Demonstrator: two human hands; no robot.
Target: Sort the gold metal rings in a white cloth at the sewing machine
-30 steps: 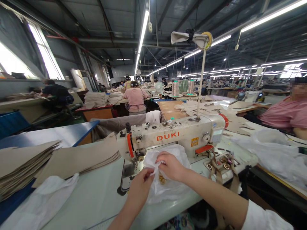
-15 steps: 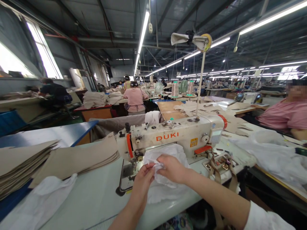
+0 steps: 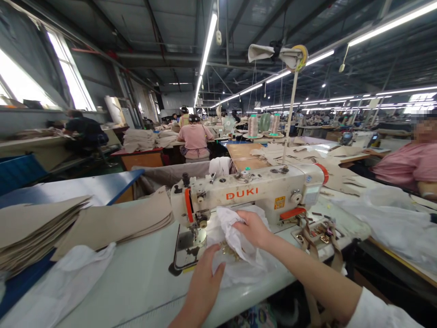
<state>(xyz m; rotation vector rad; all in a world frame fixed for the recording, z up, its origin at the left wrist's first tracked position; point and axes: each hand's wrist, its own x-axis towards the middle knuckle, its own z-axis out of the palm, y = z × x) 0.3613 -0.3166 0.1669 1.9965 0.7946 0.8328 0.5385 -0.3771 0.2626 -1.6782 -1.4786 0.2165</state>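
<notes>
A thin white plastic bag (image 3: 228, 222) lies crumpled on the sewing table (image 3: 139, 278), in front of the sewing machine (image 3: 262, 187). Its upper edge is pinched and lifted by my right hand (image 3: 251, 228). Under the raised plastic, small gold-coloured pieces (image 3: 229, 251) show; they are too small to name. My left hand (image 3: 205, 275) is at the bag's near left side, thumb and fingers apart, holding nothing. Just left of the bag are the machine's needle area and metal plate (image 3: 186, 248).
Stacked beige fabric panels (image 3: 112, 221) and a white plastic sheet (image 3: 71, 278) lie on the left. A tray (image 3: 321, 234) with small parts and hanging straps stands right. Beyond it are more plastic (image 3: 392, 214) and a person in pink (image 3: 403, 161). Other people work farther back.
Both hands were together on the gathered bag. My left hand has let go and opened, moving down a little. My right hand has lifted the plastic, and the gold-coloured pieces now show.
</notes>
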